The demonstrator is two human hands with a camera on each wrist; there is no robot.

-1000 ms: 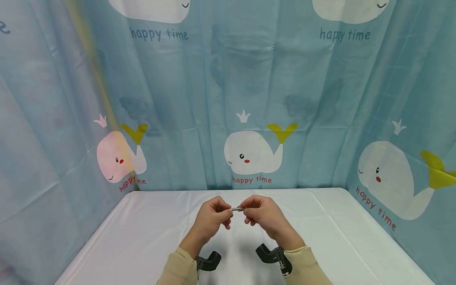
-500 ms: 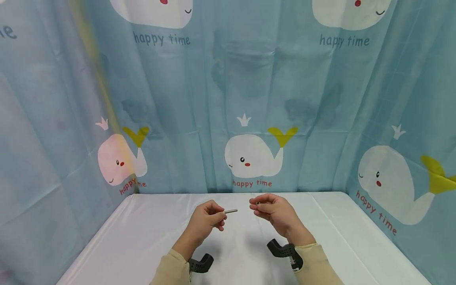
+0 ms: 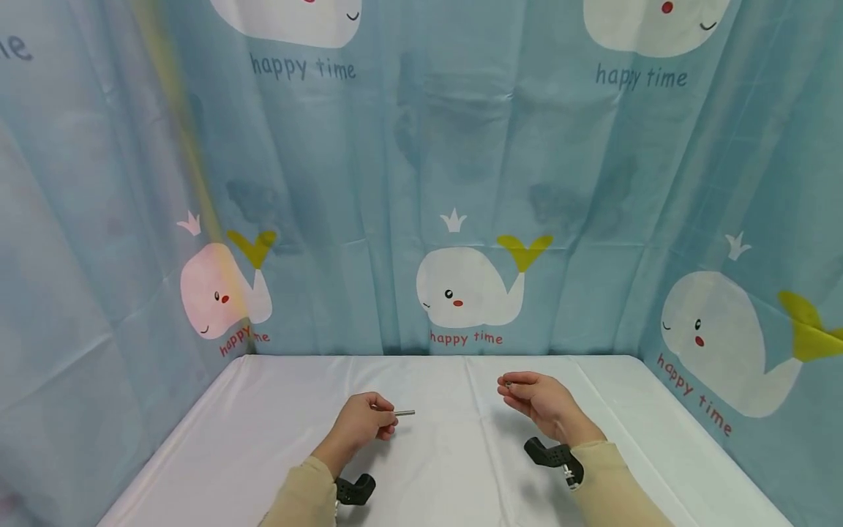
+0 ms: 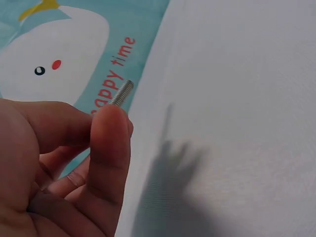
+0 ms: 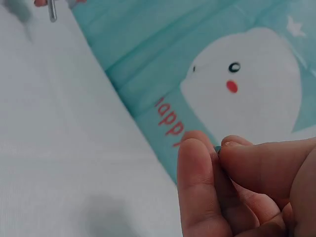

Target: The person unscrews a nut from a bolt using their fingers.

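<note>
My left hand point(image 3: 361, 426) pinches a thin silver bolt point(image 3: 405, 413) between thumb and forefinger, low over the left-middle of the white table. Its threaded end point(image 4: 123, 93) sticks out past the thumb tip in the left wrist view, while the other end is hidden in the fingers. Off to the right and a little farther back, my right hand point(image 3: 548, 402) holds a small metal nut point(image 3: 508, 384) at its fingertips. Thumb and fingers cover most of the nut point(image 5: 218, 149) in the right wrist view. Bolt and nut are well apart.
A white cloth covers the table point(image 3: 454, 454). Blue curtain point(image 3: 369, 293) with printed whales encloses it at the back and both sides. Black wrist mounts point(image 3: 553, 455) stick out from the beige sleeves point(image 3: 609, 476).
Both hands were together at the bolt one second ago. They have drawn apart, the left moving left and nearer with the bolt, the right moving right with the nut.
</note>
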